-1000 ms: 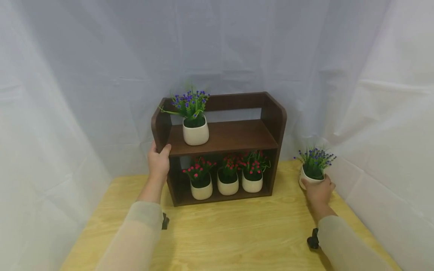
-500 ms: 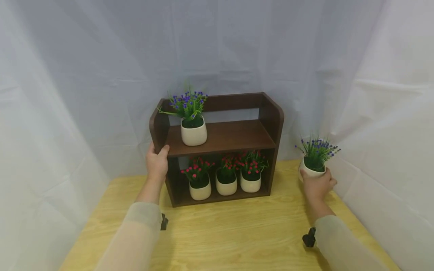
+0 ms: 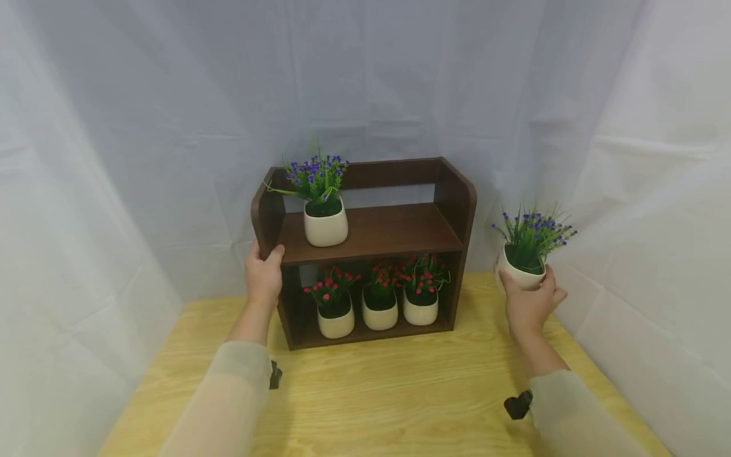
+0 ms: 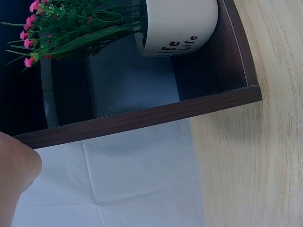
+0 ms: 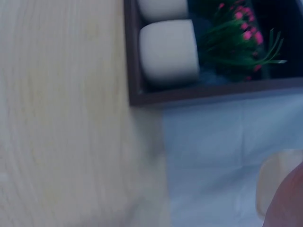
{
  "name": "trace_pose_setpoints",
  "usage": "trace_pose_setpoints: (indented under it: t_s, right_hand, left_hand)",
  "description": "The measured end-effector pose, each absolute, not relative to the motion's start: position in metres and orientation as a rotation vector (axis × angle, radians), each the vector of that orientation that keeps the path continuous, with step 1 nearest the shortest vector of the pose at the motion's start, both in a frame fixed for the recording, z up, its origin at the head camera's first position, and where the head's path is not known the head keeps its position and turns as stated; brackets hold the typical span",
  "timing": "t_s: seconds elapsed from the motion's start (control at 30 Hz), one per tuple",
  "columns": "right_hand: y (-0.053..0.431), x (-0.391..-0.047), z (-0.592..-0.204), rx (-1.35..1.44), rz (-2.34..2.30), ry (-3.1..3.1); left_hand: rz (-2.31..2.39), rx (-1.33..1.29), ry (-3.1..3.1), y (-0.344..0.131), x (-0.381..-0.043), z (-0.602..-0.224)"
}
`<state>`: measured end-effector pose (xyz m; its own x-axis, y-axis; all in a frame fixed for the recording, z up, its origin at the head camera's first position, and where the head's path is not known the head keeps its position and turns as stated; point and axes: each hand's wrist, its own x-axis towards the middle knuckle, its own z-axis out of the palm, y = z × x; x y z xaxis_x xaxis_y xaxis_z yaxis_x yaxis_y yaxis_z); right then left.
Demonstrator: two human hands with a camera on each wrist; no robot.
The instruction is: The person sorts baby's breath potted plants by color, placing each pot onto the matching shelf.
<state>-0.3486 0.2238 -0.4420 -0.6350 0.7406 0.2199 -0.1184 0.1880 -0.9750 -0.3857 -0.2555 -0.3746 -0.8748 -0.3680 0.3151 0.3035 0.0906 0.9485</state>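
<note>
My left hand (image 3: 264,278) grips the left side panel of a dark brown two-tier shelf (image 3: 394,235), its thumb at the front edge by the upper board. To the right of the shelf, my right hand (image 3: 531,306) holds a white potted plant with purple flowers (image 3: 522,270) above the table, fingers and thumb round the pot. Another purple-flowered potted plant (image 3: 326,227) stands at the left of the upper board. On the lower board are three red-flowered potted plants (image 3: 380,312) in a row. One of these pots (image 4: 182,28) shows black lettering in the left wrist view.
The shelf stands on a light wood-grain table (image 3: 377,400). White sheeting (image 3: 377,76) hangs behind and on both sides, close to the table's right edge. A black wrist camera mount (image 3: 518,404) sits at the right sleeve.
My right hand has lifted the purple-flowered potted plant higher off the table, now slightly tilted. My left hand keeps its grip on the shelf.
</note>
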Motion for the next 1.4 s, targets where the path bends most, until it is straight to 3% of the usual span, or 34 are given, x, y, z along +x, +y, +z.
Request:
trace_pose_setpoints:
  t_s: [0.53,1.4]
  right_hand:
    - [0.199,-0.305,-0.399,-0.461,1.602,-1.671]
    - [0.131,-0.263,-0.373,-0.185,1.644,-1.734]
  left_hand:
    - [-1.84,0.05,-1.882,-0.255,-0.385,-0.374]
    - [-1.839,0.061,-1.921,-0.256,-0.385,-0.377]
